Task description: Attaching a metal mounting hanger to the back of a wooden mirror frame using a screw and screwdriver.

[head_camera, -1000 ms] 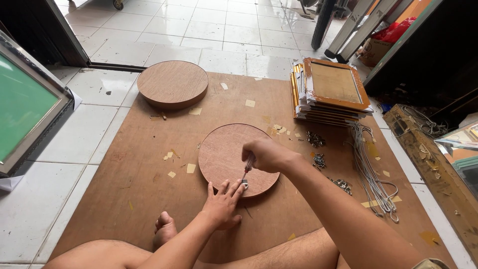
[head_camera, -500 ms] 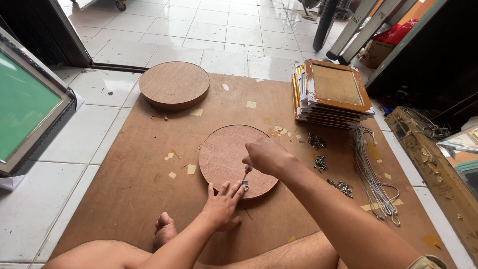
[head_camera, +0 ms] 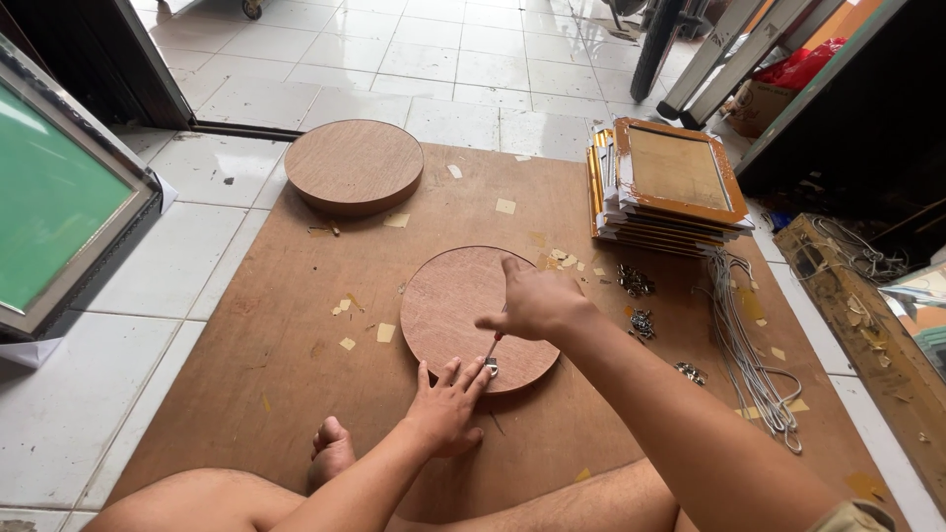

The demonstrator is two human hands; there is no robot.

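A round brown wooden disc [head_camera: 448,305] lies flat on a brown board [head_camera: 296,345] that covers the tiled floor. My right hand [head_camera: 532,300] hovers over the disc's near edge, fingers closed around a thin tool [head_camera: 496,340] that points down at a small metal fitting [head_camera: 490,368] on the rim. My left hand [head_camera: 448,404] rests flat at the disc's near edge, its fingertips touching the fitting and steadying it. My bare legs and a foot [head_camera: 330,448] show at the bottom.
A second, thicker round wooden disc [head_camera: 353,166] lies at the board's far left. A stack of framed panels [head_camera: 670,187] sits at the far right. Small metal fittings [head_camera: 636,281], white cords [head_camera: 744,345] and tape scraps lie near it. A green-faced framed panel [head_camera: 49,207] leans at left.
My right hand has shifted slightly over the fitting with the tool. My left hand stays at the disc's edge. The view has tilted a little.
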